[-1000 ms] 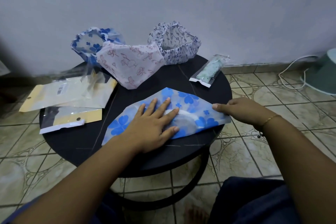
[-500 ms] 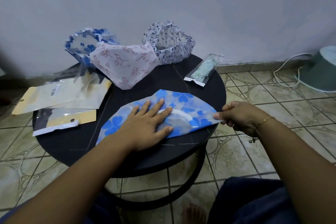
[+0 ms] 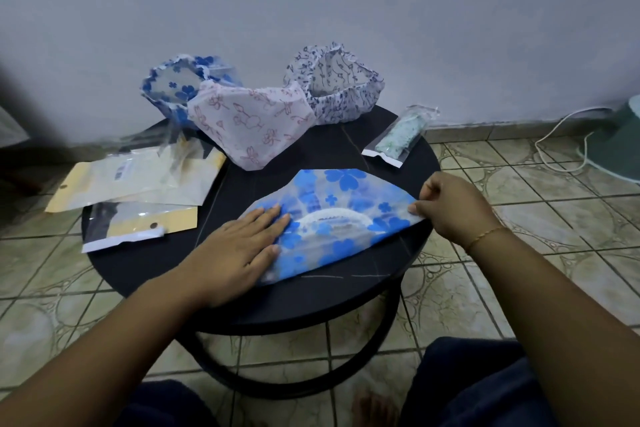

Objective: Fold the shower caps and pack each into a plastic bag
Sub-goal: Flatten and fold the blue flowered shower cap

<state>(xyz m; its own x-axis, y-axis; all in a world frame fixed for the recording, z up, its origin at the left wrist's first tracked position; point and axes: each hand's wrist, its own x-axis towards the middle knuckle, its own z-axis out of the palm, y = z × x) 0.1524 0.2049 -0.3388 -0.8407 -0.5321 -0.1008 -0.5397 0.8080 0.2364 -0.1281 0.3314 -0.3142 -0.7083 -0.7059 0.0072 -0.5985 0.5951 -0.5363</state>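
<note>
Status: one cap packed, one mid-fold, three untouched

Empty plastic bags point(image 3: 138, 180) sit stacked well left of the left hand, hanging off the table point(image 3: 166, 274) edge; none filled yet as far as I can see.

Beyond the left hand: blue-flower cap point(image 3: 180, 87), pink-print cap point(image 3: 252, 128), navy-print cap point(image 3: 339, 87), all still puffed up, unfolded. So three left to fold and bag.

Left hand point(image 3: 239, 250): flat, fingers straight and together, pressing down the left end of the blue shower cap point(image 3: 339, 218). That cap lies flattened on the table between the two hands, elastic rim showing through the middle.

Beyond the right hand: packed bag point(image 3: 398, 135) with a greenish cap rolled inside. Looks like the one finished unit.

Right hand point(image 3: 453, 208): fingers curled, pinching the right tip of the blue shower cap at the table edge. My read: about to bring that end over for the next fold, then bagging.
</note>
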